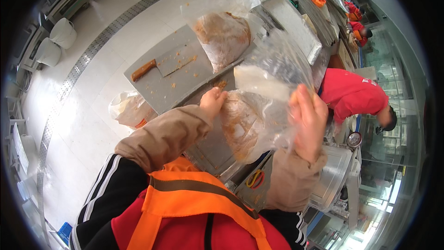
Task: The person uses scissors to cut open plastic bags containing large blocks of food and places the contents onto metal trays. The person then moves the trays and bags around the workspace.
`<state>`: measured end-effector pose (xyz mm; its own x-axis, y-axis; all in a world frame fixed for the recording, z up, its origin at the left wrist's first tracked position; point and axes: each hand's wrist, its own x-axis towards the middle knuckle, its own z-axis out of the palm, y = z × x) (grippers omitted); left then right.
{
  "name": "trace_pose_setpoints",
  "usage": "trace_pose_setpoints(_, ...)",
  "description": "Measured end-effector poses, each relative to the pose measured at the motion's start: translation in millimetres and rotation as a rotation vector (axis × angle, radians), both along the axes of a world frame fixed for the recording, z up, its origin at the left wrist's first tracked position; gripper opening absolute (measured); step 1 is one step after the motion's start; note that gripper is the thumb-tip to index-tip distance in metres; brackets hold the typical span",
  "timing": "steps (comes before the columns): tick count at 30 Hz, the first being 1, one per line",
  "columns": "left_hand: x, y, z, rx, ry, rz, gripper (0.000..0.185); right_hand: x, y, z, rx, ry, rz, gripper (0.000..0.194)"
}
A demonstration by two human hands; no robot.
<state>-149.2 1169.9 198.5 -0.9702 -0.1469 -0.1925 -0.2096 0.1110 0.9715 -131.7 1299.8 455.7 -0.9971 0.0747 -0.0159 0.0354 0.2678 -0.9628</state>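
Observation:
My left hand (212, 101) pinches the near-left edge of a clear plastic bag, its fingers against the bag. Inside the bag lies a brownish, white-dusted lump (241, 126), probably dough or paste. My right hand (308, 121), blurred, grips the gathered loose plastic (284, 62) on the right and holds it raised. The lump rests over a grey tray (211, 149) in front of me. Beyond it a second bagged lump (223, 38) sits on a grey board (163, 93). On that board lies a cleaver with a wooden handle (144, 70), among brown crumbs.
A plastic bag (131, 109) stands left of the board. Red and yellow scissor-like handles (255, 179) lie near my right forearm. Metal trays (291, 24) and a stack of flat sheets (317, 17) stand at back right. A co-worker in red (353, 92) bends over a bench at right.

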Motion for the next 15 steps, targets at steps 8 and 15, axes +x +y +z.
trace_pose_setpoints(8,-13.9,-1.6,15.6,0.015,0.258,-0.171,0.016,-0.5,24.2,-2.5,-0.225,-0.042,-0.071,0.030)
trace_pose_setpoints(15,-17.2,-36.6,-26.6,-0.230,0.177,-0.115,0.015,-8.8,23.1,-42.2,-0.158,-0.167,-0.081,0.032)
